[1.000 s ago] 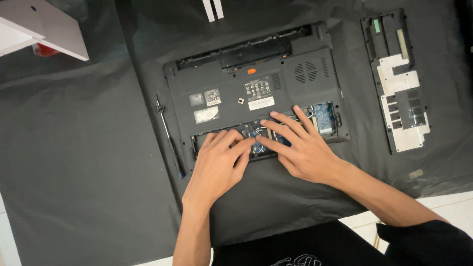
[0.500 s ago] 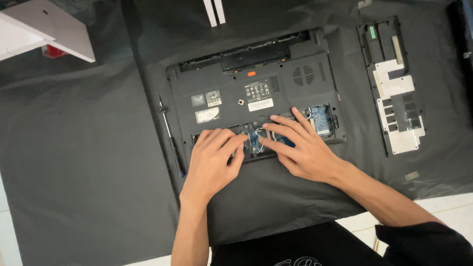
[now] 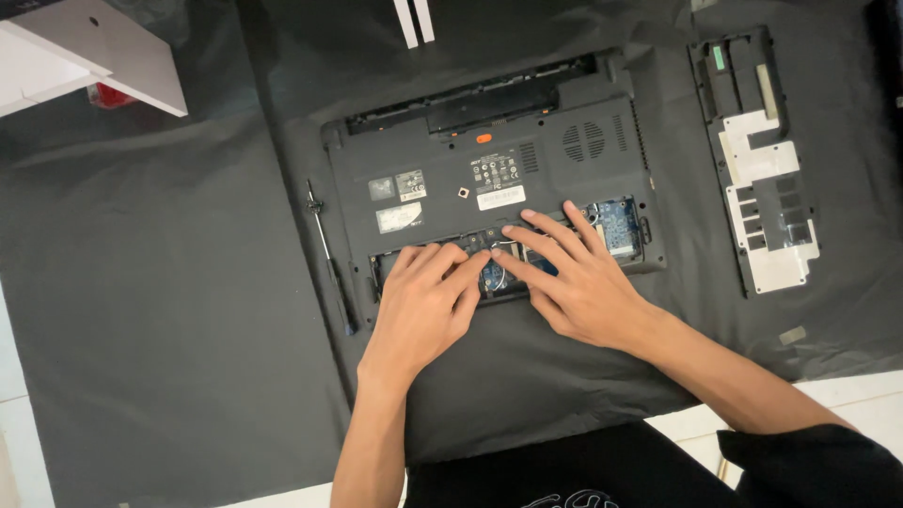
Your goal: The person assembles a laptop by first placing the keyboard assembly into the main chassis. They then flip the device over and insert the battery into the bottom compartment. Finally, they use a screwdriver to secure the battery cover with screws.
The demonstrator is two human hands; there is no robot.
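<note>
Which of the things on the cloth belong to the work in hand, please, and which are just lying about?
In hand: laptop, left hand, right hand, screwdriver, removed cover.
Lying about: white board, red thing, white strips.

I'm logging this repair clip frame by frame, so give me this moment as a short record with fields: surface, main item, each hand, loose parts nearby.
surface: dark cloth on a pale floor
main item: black laptop, underside up, bottom bay open
left hand: flat, fingers in the open bay
right hand: flat, fingers spread over the blue circuit board
loose parts: removed cover panel to the right; screwdriver left of the laptop
</note>
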